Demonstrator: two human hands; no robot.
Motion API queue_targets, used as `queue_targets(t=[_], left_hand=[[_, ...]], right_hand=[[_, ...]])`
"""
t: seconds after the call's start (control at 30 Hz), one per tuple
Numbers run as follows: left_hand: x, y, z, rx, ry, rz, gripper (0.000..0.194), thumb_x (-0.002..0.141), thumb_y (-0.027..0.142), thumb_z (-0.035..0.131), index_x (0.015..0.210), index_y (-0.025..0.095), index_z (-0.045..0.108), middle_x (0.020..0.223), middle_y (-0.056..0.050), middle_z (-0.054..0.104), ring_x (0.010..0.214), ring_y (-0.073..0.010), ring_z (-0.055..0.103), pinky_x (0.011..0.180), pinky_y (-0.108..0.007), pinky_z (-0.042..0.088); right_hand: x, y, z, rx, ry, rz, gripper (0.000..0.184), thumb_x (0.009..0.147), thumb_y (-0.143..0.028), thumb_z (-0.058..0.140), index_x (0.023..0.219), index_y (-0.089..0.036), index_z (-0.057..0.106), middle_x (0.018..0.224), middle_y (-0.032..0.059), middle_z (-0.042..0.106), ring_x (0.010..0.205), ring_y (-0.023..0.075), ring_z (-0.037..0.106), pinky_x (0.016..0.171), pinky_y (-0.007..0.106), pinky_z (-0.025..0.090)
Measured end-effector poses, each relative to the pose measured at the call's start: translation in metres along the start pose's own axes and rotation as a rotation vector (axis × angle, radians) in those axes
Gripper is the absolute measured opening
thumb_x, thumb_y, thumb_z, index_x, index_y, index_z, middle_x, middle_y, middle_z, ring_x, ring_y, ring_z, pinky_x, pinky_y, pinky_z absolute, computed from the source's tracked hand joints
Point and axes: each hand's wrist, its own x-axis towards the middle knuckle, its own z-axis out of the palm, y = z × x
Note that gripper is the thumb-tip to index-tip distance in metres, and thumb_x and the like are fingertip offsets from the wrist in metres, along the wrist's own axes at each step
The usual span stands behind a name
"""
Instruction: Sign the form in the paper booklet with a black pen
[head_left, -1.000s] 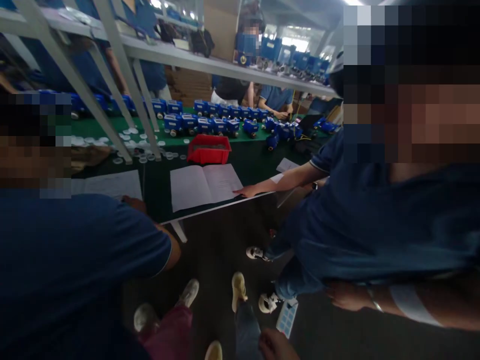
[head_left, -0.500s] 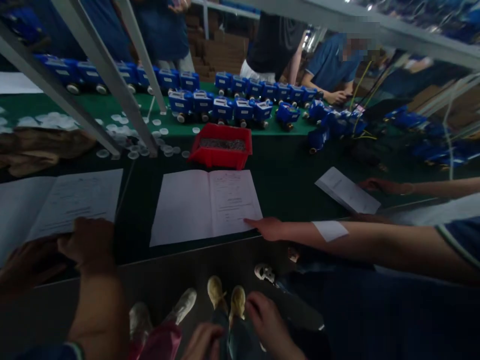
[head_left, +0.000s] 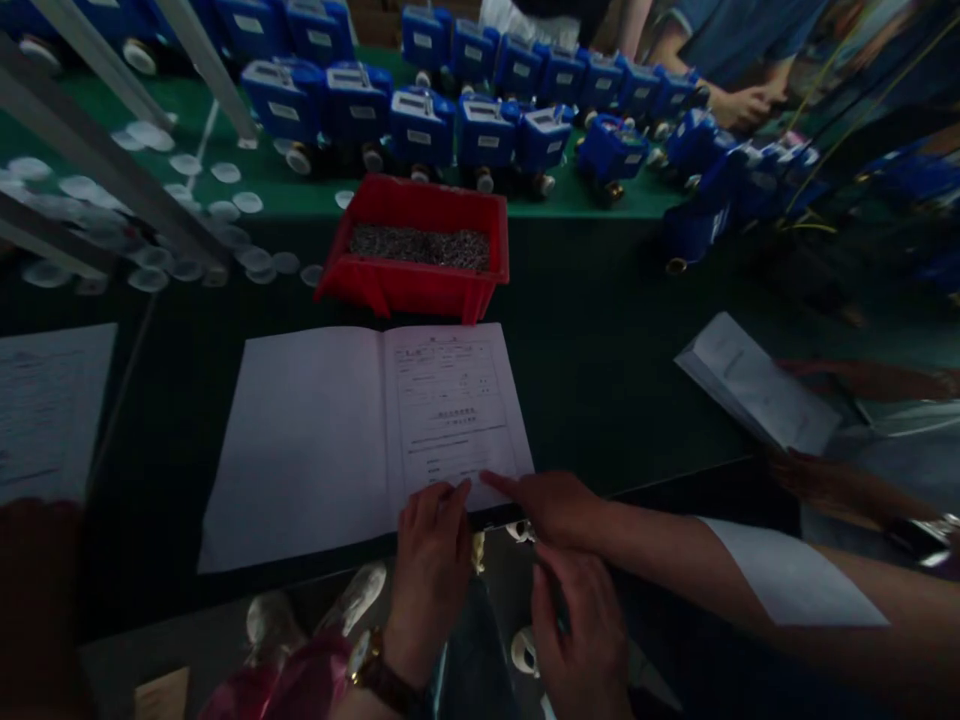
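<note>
The head view now sits much closer over the open booklet point(head_left: 367, 440) than half a second ago, and your left hand point(head_left: 435, 560), which was down by your legs, has come up so its fingertips rest flat on the lower edge of the printed right page — fingers spread, gripping nothing. Your right hand point(head_left: 581, 630) hangs just below the table edge point(head_left: 675, 480), loosely open and empty. Another person's hand point(head_left: 551, 500) points at the same page corner, just beside yours, so the booklet seems to be the thing under attention. Behind it stands the red bin point(head_left: 416, 285) — filled with small grey metal parts, too fine to tell. Further back are rows of blue meters point(head_left: 484, 135).
</note>
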Motion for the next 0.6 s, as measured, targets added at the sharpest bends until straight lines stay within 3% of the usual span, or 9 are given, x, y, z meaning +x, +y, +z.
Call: queue_targets(t=[0.13, 0.23, 0.4, 0.6], left_hand=[[-0.005, 0.005, 0.007, 0.012, -0.071, 0.025, 0.042, 0.081, 0.000, 0.053, 0.121, 0.013, 0.054, 0.103, -0.008, 0.054, 0.092, -0.0196, 0.048, 0.078, -0.038, 0.050], [-0.007, 0.007, 0.008, 0.016, -0.114, 0.039, 0.051, 0.077, -0.003, 0.057, 0.125, 0.012, 0.050, 0.102, -0.007, 0.054, 0.091, -0.0197, 0.048, 0.079, -0.038, 0.050], [-0.005, 0.013, 0.007, 0.031, -0.184, 0.023, 0.069, 0.070, -0.002, 0.065, 0.135, 0.010, 0.043, 0.109, -0.008, 0.056, 0.096, -0.0210, 0.047, 0.083, -0.040, 0.049], [-0.003, 0.014, 0.008, 0.018, -0.202, 0.027, 0.077, 0.066, -0.001, 0.070, 0.136, 0.011, 0.043, 0.101, -0.006, 0.055, 0.088, -0.0197, 0.046, 0.074, -0.037, 0.049]], right_hand=[[0.013, -0.006, -0.005, -0.018, 0.004, -0.054, 0.019, 0.088, -0.001, 0.053, 0.106, -0.003, 0.058, 0.094, 0.0106, 0.059, 0.090, 0.0162, 0.052, 0.082, 0.032, 0.041], [0.027, -0.006, -0.011, -0.133, -0.022, -0.032, 0.017, 0.089, -0.007, 0.054, 0.105, -0.009, 0.061, 0.095, 0.0103, 0.059, 0.091, 0.0210, 0.050, 0.082, 0.039, 0.037], [0.043, 0.002, -0.013, -0.301, -0.219, 0.063, 0.027, 0.098, -0.020, 0.040, 0.111, -0.018, 0.063, 0.104, 0.0091, 0.061, 0.095, 0.0271, 0.047, 0.087, 0.048, 0.029], [0.049, 0.008, -0.012, -0.371, -0.350, 0.012, 0.034, 0.099, -0.028, 0.037, 0.116, -0.021, 0.066, 0.107, 0.0065, 0.063, 0.095, 0.0258, 0.048, 0.087, 0.048, 0.028]])
